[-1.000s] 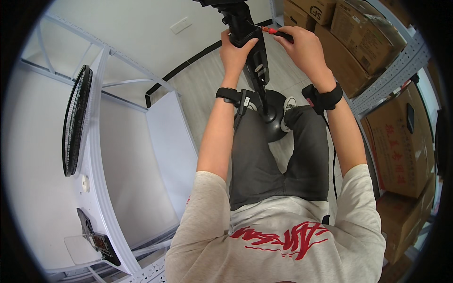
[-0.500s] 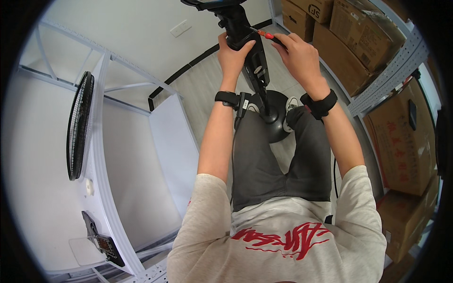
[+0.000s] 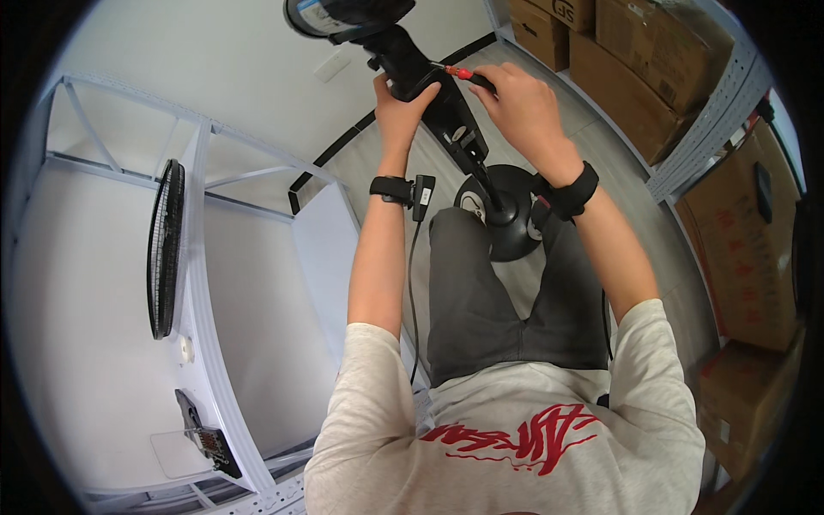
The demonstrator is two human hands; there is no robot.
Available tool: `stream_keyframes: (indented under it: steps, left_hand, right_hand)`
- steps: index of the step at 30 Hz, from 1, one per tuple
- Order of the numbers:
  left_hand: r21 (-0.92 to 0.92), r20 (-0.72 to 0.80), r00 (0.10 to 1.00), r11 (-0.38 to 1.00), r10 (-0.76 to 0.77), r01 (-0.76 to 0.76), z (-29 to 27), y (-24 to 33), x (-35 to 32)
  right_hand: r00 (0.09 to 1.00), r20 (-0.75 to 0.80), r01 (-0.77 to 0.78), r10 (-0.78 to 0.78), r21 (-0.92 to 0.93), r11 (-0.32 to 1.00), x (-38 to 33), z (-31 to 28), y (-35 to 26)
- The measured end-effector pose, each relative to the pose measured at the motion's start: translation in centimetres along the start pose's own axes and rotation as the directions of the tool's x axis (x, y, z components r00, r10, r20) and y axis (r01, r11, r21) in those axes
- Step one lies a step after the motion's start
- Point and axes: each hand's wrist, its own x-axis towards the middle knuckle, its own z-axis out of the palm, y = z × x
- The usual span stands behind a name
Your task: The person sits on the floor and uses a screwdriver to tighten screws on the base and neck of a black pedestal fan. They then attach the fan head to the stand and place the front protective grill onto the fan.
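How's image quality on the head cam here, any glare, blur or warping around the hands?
Head view: even indoor light, no glare. Strong fisheye warp, so the white shelf frame and cardboard boxes bow near the black rim. Left hand and right hand on the black fan stand are fairly sharp; the red-handled screwdriver is small.

Fan motor head (image 3: 343,13) was cut off by top edge; screwdriver (image 3: 459,72) tip too small to tell, handle mostly hidden in right hand (image 3: 524,107).
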Motion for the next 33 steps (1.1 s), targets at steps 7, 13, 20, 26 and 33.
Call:
stream_keyframes:
  steps: [7,13,20,26,33]
  left_hand:
    - [-0.09,0.002,0.997,0.993,0.071,-0.07,0.4,0.5,1.6]
    - [-0.135,-0.078,0.993,0.986,0.091,-0.101,1.7,0.9,2.1]
    - [-0.187,-0.081,0.995,0.979,0.064,-0.078,2.4,0.8,2.1]
    - [-0.217,-0.059,0.997,0.975,0.047,-0.058,3.1,2.0,1.8]
    - [-0.249,-0.02,0.999,0.967,0.043,-0.046,2.6,2.0,1.5]
  right_hand:
    - [0.989,-0.061,-0.121,0.132,0.161,0.98,-1.4,-0.8,0.9]
    - [0.978,-0.053,-0.176,0.204,0.321,0.93,-1.9,-0.4,1.9]
    - [0.982,-0.033,-0.151,0.188,0.465,0.872,-2.3,0.9,2.1]
    - [0.979,-0.07,-0.133,0.189,0.479,0.868,-1.8,1.7,2.1]
    - [0.984,-0.078,-0.104,0.159,0.475,0.874,-1.0,2.2,1.5]
